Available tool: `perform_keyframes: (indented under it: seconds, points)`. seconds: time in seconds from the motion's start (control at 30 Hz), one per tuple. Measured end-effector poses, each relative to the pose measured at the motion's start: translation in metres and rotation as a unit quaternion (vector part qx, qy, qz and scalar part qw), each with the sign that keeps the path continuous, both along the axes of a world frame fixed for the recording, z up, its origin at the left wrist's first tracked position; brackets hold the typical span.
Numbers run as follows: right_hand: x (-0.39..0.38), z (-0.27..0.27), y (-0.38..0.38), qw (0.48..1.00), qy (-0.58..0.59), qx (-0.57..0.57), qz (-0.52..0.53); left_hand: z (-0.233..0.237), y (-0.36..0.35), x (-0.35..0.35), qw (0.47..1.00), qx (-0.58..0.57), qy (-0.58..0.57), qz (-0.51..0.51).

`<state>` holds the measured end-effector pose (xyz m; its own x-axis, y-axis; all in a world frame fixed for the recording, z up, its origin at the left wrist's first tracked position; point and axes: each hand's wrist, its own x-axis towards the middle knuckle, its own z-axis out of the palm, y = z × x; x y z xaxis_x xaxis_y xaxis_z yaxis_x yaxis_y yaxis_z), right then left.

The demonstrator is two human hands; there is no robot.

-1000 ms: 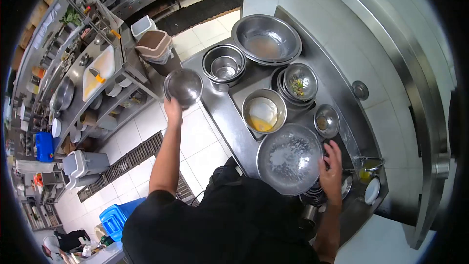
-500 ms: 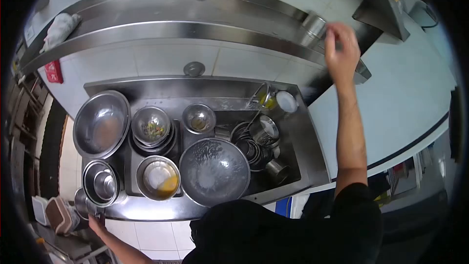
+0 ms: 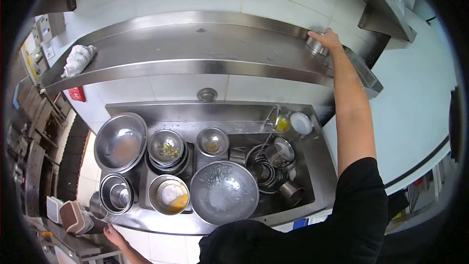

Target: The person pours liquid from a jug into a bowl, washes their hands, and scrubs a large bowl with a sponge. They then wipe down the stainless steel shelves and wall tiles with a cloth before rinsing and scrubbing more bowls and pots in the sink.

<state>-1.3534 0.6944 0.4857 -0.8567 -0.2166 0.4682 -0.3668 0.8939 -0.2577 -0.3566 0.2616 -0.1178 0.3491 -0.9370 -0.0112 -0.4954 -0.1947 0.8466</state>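
Note:
My right hand [image 3: 328,39] reaches to the right end of the steel wall shelf [image 3: 171,44]. Its fingers close over the rim of a small metal container [image 3: 316,46] standing there. Low on the left, my left hand [image 3: 115,236] is closed near a steel pot [image 3: 97,204], seemingly at its handle. That pot hangs by the counter's left edge, partly hidden by nested steel bowls [image 3: 116,194]. Near these are a bowl with yellow liquid [image 3: 169,194] and a bowl with food scraps [image 3: 166,146].
A large wet bowl [image 3: 224,193] sits beside the sink [image 3: 312,166], which holds several metal pots. A big basin [image 3: 120,143] is at the counter's left. A white cloth [image 3: 79,60] lies on the shelf's left end. A white countertop [image 3: 410,102] extends on the right.
The view has tilted up, so the sink area sits lower. My right hand has moved from beside the metal container onto its rim. My left hand stays low by the pot.

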Motion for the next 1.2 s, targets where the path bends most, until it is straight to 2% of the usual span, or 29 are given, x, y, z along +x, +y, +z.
perform_keyframes:
  seconds: [0.07, 0.1, 0.13, 0.17, 0.23, 0.27, 0.33, 0.4, 0.43, 0.47, 0.5, 0.53, 0.57, 0.6, 0.63, 0.67, 0.7, 0.77, 0.8, 0.83, 0.87, 0.93, 1.0, 1.03, 1.07, 1.1, 1.13, 1.17, 1.2]
  points:
    - [-0.008, 0.001, 0.004, 0.999, 0.018, 0.017, -0.025, 0.029, 0.045, -0.028, 0.996, -0.079, -0.033, -0.002]
    - [-0.008, 0.000, 0.007, 0.999, 0.041, -0.017, -0.009, 0.030, 0.055, -0.029, 0.994, -0.091, -0.061, -0.008]
    - [-0.008, 0.002, 0.013, 0.997, 0.038, -0.064, 0.004, 0.030, 0.062, -0.034, 0.994, -0.100, -0.034, -0.012]
    - [-0.003, 0.010, 0.017, 0.993, 0.035, -0.109, 0.016, 0.049, 0.079, -0.052, 0.993, -0.120, 0.002, 0.000]
    - [-0.017, 0.015, 0.028, 0.976, 0.048, -0.200, 0.065, 0.119, 0.126, -0.115, 0.982, -0.166, 0.090, -0.001]
    - [-0.009, 0.015, 0.028, 0.956, 0.010, -0.276, 0.099, 0.120, 0.130, -0.125, 0.978, -0.200, 0.045, -0.022]
    - [0.039, 0.026, 0.041, 0.891, -0.069, -0.404, 0.196, 0.178, 0.170, -0.188, 0.959, -0.188, 0.198, -0.079]
    - [0.077, 0.030, 0.058, 0.784, -0.172, -0.483, 0.349, 0.221, 0.199, -0.247, 0.942, -0.209, 0.196, -0.175]
    - [0.092, 0.020, 0.065, 0.727, -0.179, -0.516, 0.417, 0.263, 0.231, -0.288, 0.934, -0.170, 0.235, -0.209]
    - [0.106, 0.003, 0.071, 0.659, -0.197, -0.542, 0.482, 0.280, 0.247, -0.320, 0.904, -0.197, 0.261, -0.276]
    - [0.142, -0.018, 0.073, 0.631, -0.227, -0.559, 0.487, 0.282, 0.255, -0.341, 0.865, -0.198, 0.271, -0.374]
    - [0.178, -0.039, 0.076, 0.601, -0.257, -0.576, 0.490, 0.309, 0.278, -0.362, 0.848, -0.193, 0.238, -0.433]
    - [0.204, -0.074, 0.082, 0.545, -0.323, -0.578, 0.515, 0.339, 0.300, -0.384, 0.818, -0.120, 0.278, -0.488]
    - [0.232, -0.112, 0.080, 0.514, -0.393, -0.547, 0.531, 0.348, 0.308, -0.395, 0.790, -0.142, 0.222, -0.553]
    - [0.259, -0.157, 0.075, 0.463, -0.436, -0.508, 0.581, 0.345, 0.317, -0.402, 0.758, -0.158, 0.215, -0.596]
    - [0.268, -0.216, 0.076, 0.507, -0.496, -0.514, 0.482, 0.353, 0.330, -0.410, 0.739, -0.135, 0.233, -0.618]
    - [0.293, -0.251, 0.067, 0.456, -0.577, -0.486, 0.472, 0.354, 0.340, -0.413, 0.736, -0.092, 0.226, -0.631]
    - [0.343, -0.323, 0.047, 0.360, -0.724, -0.412, 0.420, 0.332, 0.350, -0.412, 0.769, -0.088, 0.200, -0.601]
    - [0.384, -0.319, 0.035, 0.341, -0.768, -0.404, 0.361, 0.306, 0.347, -0.409, 0.783, -0.078, 0.209, -0.580]
    - [0.397, -0.353, 0.030, 0.349, -0.773, -0.388, 0.361, 0.280, 0.346, -0.400, 0.801, -0.033, 0.269, -0.534]
    - [0.400, -0.367, 0.026, 0.396, -0.774, -0.281, 0.406, 0.258, 0.340, -0.384, 0.811, 0.009, 0.326, -0.486]
    - [0.417, -0.341, 0.018, 0.602, -0.560, -0.095, 0.561, 0.237, 0.316, -0.337, 0.851, -0.085, 0.167, -0.490]
    - [0.411, -0.328, 0.005, 0.630, -0.504, -0.112, 0.581, 0.195, 0.278, -0.271, 0.912, 0.034, 0.182, -0.365]
    - [0.407, -0.320, -0.003, 0.642, -0.475, -0.118, 0.590, 0.173, 0.247, -0.236, 0.945, 0.005, 0.156, -0.289]
    - [0.410, -0.305, -0.013, 0.656, -0.468, -0.134, 0.576, 0.185, 0.219, -0.204, 0.968, -0.019, 0.116, -0.221]
    - [0.413, -0.283, -0.028, 0.669, -0.464, -0.146, 0.563, 0.183, 0.182, -0.169, 0.973, -0.064, 0.137, -0.173]
    - [0.418, -0.261, -0.042, 0.679, -0.460, -0.154, 0.551, 0.177, 0.142, -0.131, 0.970, -0.194, 0.028, -0.143]
    - [0.423, -0.242, -0.058, 0.701, -0.431, -0.153, 0.547, 0.233, 0.126, -0.120, 0.978, -0.177, 0.013, -0.106]
    - [0.433, -0.225, -0.078, 0.719, -0.404, -0.149, 0.546, 0.248, 0.103, -0.103, 0.973, -0.219, -0.008, -0.066]
